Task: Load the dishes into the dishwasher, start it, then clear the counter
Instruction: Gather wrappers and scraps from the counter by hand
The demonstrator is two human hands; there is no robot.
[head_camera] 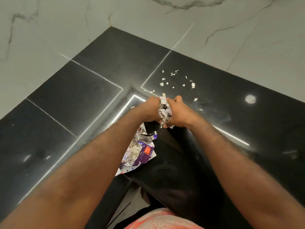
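Note:
Both my hands are together over the black counter, cupping a wad of crumpled white paper scraps between them. My left hand grips the wad from the left and my right hand grips it from the right. Just below the hands, the wad hangs above a black bin bag that holds purple and silver wrappers and more paper. Several small white scraps still lie scattered on the counter beyond my hands.
The counter meets a white marble wall at a corner in the back. Bright strip-light reflections cross the glossy top. A round light spot shows at the right. My pink-and-white shirt is at the bottom edge.

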